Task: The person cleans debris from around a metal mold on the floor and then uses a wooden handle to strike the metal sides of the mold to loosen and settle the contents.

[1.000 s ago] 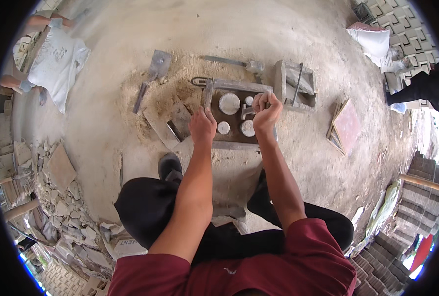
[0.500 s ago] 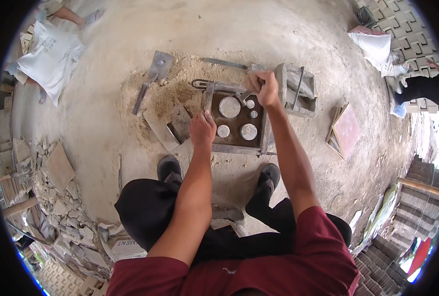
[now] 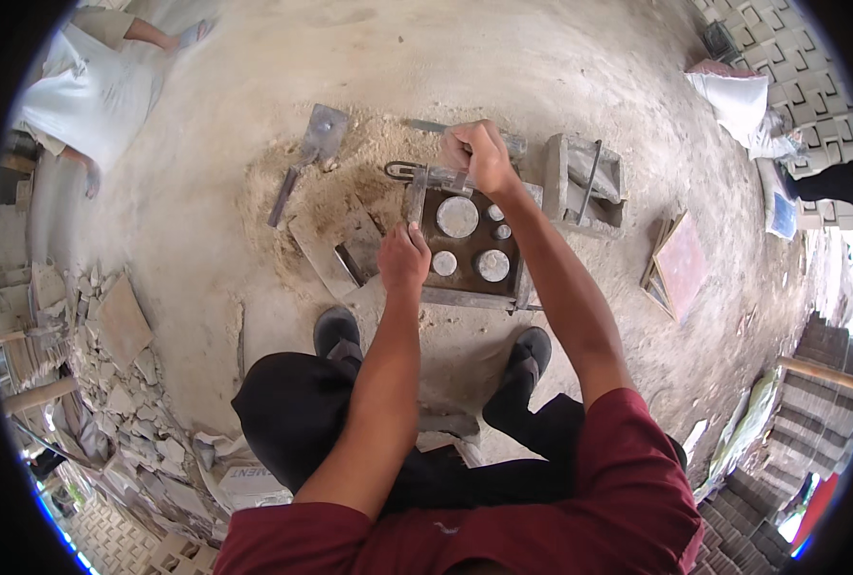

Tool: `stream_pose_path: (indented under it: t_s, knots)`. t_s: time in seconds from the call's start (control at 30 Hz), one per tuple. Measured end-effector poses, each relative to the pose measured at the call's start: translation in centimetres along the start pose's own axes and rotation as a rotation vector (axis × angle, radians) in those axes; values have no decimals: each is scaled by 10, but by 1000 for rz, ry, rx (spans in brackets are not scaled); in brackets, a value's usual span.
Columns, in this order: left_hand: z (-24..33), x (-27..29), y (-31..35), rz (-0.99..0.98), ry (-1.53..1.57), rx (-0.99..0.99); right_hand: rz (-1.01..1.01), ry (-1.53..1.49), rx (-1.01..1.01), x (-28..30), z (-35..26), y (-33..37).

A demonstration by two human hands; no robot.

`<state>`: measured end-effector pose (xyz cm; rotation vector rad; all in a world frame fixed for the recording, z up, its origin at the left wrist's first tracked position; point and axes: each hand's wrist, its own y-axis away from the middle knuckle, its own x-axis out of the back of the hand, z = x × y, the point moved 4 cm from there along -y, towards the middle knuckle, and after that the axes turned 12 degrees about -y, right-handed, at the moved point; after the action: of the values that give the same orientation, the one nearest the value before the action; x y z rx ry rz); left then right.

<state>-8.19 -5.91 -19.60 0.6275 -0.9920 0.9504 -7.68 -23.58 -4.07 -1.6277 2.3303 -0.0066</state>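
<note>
- As I look down through the head camera from my distant seat, I take the grey frame (image 3: 469,299) for my landmark; it lies flat on the dusty floor (image 3: 580,278).
- Five pale round pieces (image 3: 457,218) sit apart on the brown bed inside the frame: the largest toward its far left, one near left, one near right, and two small ones along the right side.
- I see the left hand (image 3: 404,257) at the left wall of the frame, its fingers bent and touching; I cannot tell whether they grip that wall or only rest there.
- I have the right hand (image 3: 487,156) over the far wall of the frame, fingers curled tight round a small grey tool (image 3: 457,180); blur hides whether the tool meets the wall.
- By the far left corner of the frame I find a metal loop (image 3: 405,164); left of the frame lies a slanted board (image 3: 321,251), with a trowel (image 3: 324,134) beyond it.
- Right of the frame I make out a grey box (image 3: 555,182) with a thin rod (image 3: 589,182) across it, and farther right a pink tile (image 3: 680,259).
</note>
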Motion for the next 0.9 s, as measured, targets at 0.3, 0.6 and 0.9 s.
stream_pose_path:
  t_s: [0.3, 0.6, 0.9]
  knots:
    - [-4, 6, 0, 112, 10, -25, -152, -85, -14, 17, -44, 27]
    - [-2, 9, -4, 43, -20, 10, -150, 56, -7, 36, -24, 40]
    - [-5, 3, -3, -10, -43, 18, 150, -5, 83, 66, -23, 56]
